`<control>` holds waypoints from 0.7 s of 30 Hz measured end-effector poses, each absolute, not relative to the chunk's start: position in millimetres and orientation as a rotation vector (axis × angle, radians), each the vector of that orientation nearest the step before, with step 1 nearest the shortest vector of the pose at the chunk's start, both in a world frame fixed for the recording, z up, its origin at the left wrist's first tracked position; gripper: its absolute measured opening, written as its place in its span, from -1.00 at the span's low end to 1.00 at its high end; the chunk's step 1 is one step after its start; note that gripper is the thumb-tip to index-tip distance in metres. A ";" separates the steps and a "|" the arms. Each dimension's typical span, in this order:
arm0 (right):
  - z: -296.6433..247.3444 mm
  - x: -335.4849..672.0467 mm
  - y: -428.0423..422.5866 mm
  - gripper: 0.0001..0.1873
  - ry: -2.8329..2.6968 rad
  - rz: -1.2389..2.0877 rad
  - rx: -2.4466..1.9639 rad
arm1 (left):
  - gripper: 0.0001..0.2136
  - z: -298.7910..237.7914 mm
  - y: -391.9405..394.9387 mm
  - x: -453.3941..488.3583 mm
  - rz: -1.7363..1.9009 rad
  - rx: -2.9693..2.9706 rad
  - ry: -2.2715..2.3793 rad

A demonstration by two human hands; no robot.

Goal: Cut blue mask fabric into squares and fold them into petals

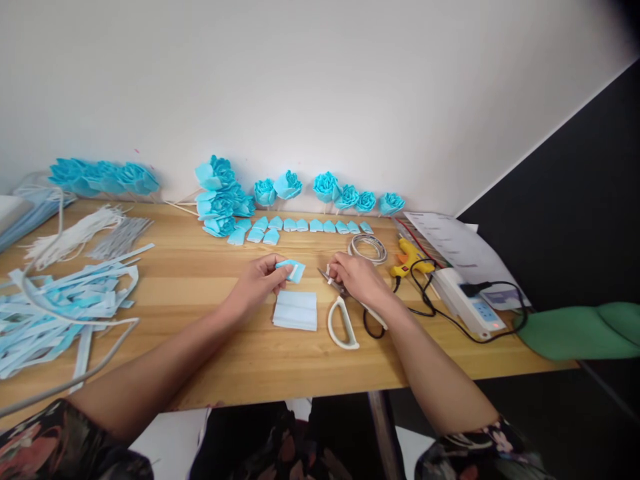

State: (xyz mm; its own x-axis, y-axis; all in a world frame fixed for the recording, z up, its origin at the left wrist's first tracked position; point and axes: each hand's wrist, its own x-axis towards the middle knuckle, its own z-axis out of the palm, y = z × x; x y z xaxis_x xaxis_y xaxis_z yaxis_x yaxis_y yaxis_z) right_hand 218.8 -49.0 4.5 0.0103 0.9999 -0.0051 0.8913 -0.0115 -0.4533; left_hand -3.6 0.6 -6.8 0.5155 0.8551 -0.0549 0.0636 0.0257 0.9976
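Note:
My left hand (264, 277) is closed, pinching a small folded light-blue piece of fabric (298, 272) with a white strip across it. Just below lies a larger pale-blue folded sheet (295, 311) on the table. Across from it, my right hand (356, 275) is closed, thumb and finger pinched on a small white scrap (329, 270) that looks like tape backing. White-handled scissors (343, 327) lie partly beneath this hand, blades pointing up and left. A tape roll (367, 248) rests just beyond it.
Blue fabric flowers (327, 187) line the wall, with several small folded blue pieces (289, 225) in front. Cut strips (65, 307) and white cords (75, 233) lie left. At right are a yellow glue gun (411, 259), a power strip (470, 303) with cables and printed paper (465, 253).

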 end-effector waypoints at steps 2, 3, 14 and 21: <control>3.0 219.3 -48.7 -0.77 -1.955 0.478 -1.955 | -0.71 -6.1 0.1 -3.9 0.743 1.430 0.854; 2.1 219.7 -48.6 -0.77 -1.957 0.478 -1.947 | -0.71 -5.9 -0.1 -4.1 0.743 1.433 0.853; 1.7 219.6 -47.8 -0.75 -1.882 0.510 -1.919 | -0.72 -3.6 -1.1 -4.1 0.746 1.439 0.861; 4.6 209.6 -54.9 -0.84 -1.779 0.237 -1.696 | -0.72 -4.8 -0.8 -3.3 0.733 1.419 0.855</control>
State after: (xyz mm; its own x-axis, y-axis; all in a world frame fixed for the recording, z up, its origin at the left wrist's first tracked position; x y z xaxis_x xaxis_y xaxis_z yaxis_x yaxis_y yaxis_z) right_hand 209.6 -54.9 4.6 0.0584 0.9417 0.3314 0.8221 0.1430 -0.5512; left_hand -3.3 -0.8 -4.8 0.5212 0.8509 -0.0660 0.0653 0.0373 0.9972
